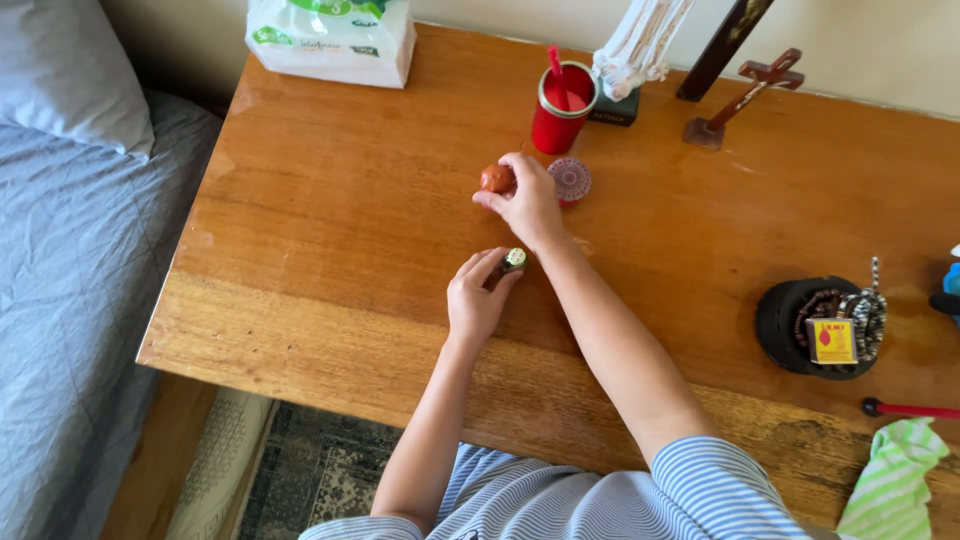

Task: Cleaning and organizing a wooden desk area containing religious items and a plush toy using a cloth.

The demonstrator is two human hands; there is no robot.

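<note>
My right hand (525, 200) reaches out over the wooden table (330, 230) and pinches a small round orange-brown object (496, 178) between thumb and fingers. My left hand (478, 295), nearer to me, holds a small dark bottle with a pale green cap (512, 260), its cap poking out past my fingertips. A small round patterned tin (570, 181) sits just right of my right hand. Behind it stands a red cup (562, 106) with a red stick in it.
A white tissue pack (332, 38) lies at the table's back left. A wooden cross (745, 95) and a white statue base (625, 75) stand at the back. A black dish with beads and a yellow box (822, 325) sits right. A bed (70, 250) adjoins the left edge.
</note>
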